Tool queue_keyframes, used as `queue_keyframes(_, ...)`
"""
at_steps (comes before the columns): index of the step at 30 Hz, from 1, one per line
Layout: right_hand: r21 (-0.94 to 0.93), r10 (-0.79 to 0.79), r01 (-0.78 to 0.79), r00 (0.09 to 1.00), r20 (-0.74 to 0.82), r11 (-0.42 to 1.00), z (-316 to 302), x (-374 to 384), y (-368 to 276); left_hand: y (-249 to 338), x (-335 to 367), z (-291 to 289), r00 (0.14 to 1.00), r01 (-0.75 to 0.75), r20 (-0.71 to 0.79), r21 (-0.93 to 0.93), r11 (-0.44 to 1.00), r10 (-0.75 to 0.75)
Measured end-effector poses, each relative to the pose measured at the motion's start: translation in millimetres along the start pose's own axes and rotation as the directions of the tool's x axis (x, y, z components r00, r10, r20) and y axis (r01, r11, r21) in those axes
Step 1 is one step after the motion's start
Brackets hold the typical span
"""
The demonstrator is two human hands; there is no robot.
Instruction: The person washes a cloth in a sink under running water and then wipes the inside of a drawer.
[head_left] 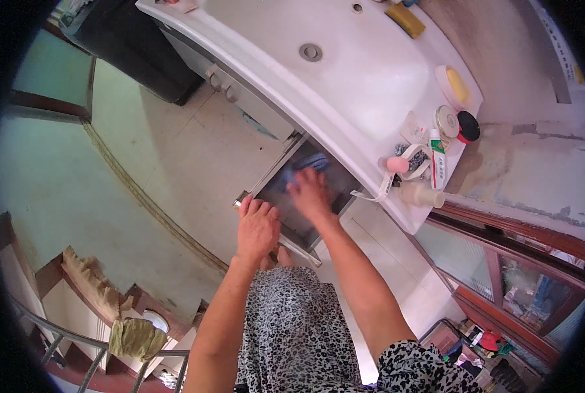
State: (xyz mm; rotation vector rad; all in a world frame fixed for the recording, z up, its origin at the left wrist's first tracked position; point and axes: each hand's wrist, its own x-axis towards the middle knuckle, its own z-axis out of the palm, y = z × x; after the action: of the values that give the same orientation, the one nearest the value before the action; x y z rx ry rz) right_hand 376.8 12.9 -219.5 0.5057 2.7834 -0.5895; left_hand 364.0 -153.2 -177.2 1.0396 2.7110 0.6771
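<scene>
Blue cloth [315,160] lies in the drawer [292,224], already pulled out; left hand [259,226] clasps drawer's front, blurred right hand's [310,194] grip I cannot tell; wiping seems unfinished.

Two hands [259,228], one drawer [340,177], one blue cloth [314,161], one sink [371,72] show.

The left hand [258,226] holds the edge of a grey drawer [303,254]; the blurry right hand [311,196] is inside it, by a blue thing [313,161]; a tube [438,164] lies on the white sink [377,98].
</scene>
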Motion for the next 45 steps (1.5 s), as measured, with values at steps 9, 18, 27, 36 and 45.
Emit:
queue_keyframes(9,-0.359,0.070,0.015,0.973,0.222,0.933,-10,-10,14,-2,3,-4,1.000,0.005,-0.004,-0.015,1.000,-0.005)
queue_keyframes(18,-0.543,0.279,-0.270,0.958,-0.069,0.795,13,11,88,1,4,3,1.000,0.008,0.030,-0.041,0.999,-0.007)
queue_keyframes(27,-0.284,0.175,-0.030,0.848,0.501,0.958,15,-41,-8,-2,-4,8,0.999,0.027,-0.018,-0.081,0.996,-0.028)
queue_keyframes(36,0.764,-0.013,-0.633,0.771,0.637,-0.123,-5,-42,48,-2,-2,1,0.995,0.051,-0.077,-0.237,0.970,-0.071)
queue_keyframes(45,0.262,0.196,-0.167,0.977,-0.089,0.950,-9,-27,25,1,0,6,0.994,0.027,-0.103,-0.198,0.980,-0.048)
